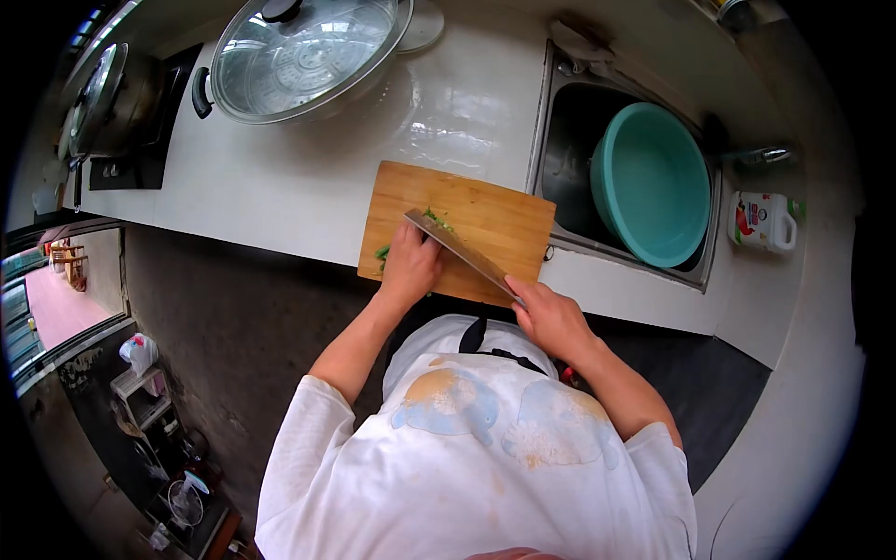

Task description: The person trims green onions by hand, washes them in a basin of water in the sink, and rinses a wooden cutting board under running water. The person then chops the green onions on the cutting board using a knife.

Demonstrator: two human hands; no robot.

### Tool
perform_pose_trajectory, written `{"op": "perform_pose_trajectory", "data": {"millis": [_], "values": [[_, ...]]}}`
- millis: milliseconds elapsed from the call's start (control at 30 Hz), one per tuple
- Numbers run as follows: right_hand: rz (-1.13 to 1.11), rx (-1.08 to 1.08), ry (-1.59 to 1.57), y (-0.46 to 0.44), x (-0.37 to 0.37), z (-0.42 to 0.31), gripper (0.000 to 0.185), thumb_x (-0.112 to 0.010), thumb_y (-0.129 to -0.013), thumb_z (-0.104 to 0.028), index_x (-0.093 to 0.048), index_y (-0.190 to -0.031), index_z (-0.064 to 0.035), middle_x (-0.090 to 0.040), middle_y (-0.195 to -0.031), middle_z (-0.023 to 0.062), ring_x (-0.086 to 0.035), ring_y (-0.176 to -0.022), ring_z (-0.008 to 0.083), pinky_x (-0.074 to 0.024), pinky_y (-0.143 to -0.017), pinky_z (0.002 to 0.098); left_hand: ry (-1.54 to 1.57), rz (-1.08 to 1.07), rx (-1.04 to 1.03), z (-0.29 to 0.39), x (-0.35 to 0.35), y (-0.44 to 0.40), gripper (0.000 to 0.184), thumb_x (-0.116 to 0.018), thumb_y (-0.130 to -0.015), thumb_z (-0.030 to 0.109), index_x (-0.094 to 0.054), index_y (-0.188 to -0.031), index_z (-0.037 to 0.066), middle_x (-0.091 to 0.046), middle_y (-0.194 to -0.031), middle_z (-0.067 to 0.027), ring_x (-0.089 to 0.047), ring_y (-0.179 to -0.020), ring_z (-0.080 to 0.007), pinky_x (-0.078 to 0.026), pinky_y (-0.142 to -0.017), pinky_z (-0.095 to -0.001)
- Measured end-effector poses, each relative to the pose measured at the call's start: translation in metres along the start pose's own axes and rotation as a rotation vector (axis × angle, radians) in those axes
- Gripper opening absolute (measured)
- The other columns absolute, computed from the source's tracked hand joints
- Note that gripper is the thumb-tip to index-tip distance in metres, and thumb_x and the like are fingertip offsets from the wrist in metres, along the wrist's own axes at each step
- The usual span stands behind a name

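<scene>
A wooden cutting board (495, 219) lies at the counter's front edge. My right hand (551, 322) is closed around the handle of a knife (464, 254), whose wide blade slants across the board to the upper left. Beside the blade's far end, my left hand (411, 263) presses down with curled fingers on green vegetable stalks (383, 253), which stick out to its left. Small chopped green pieces (437, 219) lie on the board just beyond the blade. The part of the stalks under my left hand is hidden.
A large lidded pan (308, 61) stands at the back of the counter (280, 177). Another pot (121, 103) sits on the stove at the left. A teal basin (653, 187) rests in the sink (565, 140) at the right, with a white jug (763, 222) beyond it.
</scene>
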State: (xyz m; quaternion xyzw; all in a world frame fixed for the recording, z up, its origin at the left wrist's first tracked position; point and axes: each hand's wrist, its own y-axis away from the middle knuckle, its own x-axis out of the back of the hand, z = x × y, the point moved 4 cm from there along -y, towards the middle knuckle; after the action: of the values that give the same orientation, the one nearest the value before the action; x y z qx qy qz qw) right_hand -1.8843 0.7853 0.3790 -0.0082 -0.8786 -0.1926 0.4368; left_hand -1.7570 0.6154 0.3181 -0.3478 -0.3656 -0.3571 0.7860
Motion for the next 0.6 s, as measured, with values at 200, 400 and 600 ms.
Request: {"op": "perform_pose_trajectory", "data": {"millis": [200, 400, 600], "values": [[-0.006, 0.033, 0.014, -0.010, 0.002, 0.002, 0.036, -0.054, -0.081, -0.016, -0.047, -0.116, -0.0097, -0.059, -0.083, 0.0145, -0.058, -0.072, 0.0329, -0.0480, -0.062, 0.0426, 0.070, -0.020, 0.029, -0.004, -0.004, 0.002, 0.034, -0.057, -0.062, 0.000, -0.058, -0.096, 0.001, -0.050, -0.097, -0.0180, -0.047, -0.091, -0.0359, -0.041, -0.080, -0.0422], [-0.171, -0.063, 0.016, -0.061, -0.021, -0.006, 0.037, -0.052, -0.083, -0.016, -0.045, -0.118, -0.0083, -0.059, -0.095, 0.0166, -0.058, -0.082, 0.0341, -0.0475, -0.067, 0.0433, 0.099, 0.016, 0.018, -0.005, -0.006, 0.001, 0.031, -0.057, -0.063, -0.001, -0.058, -0.094, 0.003, -0.050, -0.095, -0.0165, -0.048, -0.090, -0.0350, -0.042, -0.079, -0.0417], [-0.013, 0.060, -0.042, -0.054, -0.008, -0.004, 0.038, -0.050, -0.083, -0.015, -0.043, -0.120, -0.0079, -0.059, -0.101, 0.0164, -0.058, -0.085, 0.0353, -0.0469, -0.073, 0.0427, 0.126, -0.026, 0.061, -0.008, -0.009, 0.005, 0.030, -0.056, -0.064, -0.001, -0.059, -0.093, 0.004, -0.051, -0.096, -0.0151, -0.048, -0.090, -0.0343, -0.043, -0.078, -0.0409]]}}
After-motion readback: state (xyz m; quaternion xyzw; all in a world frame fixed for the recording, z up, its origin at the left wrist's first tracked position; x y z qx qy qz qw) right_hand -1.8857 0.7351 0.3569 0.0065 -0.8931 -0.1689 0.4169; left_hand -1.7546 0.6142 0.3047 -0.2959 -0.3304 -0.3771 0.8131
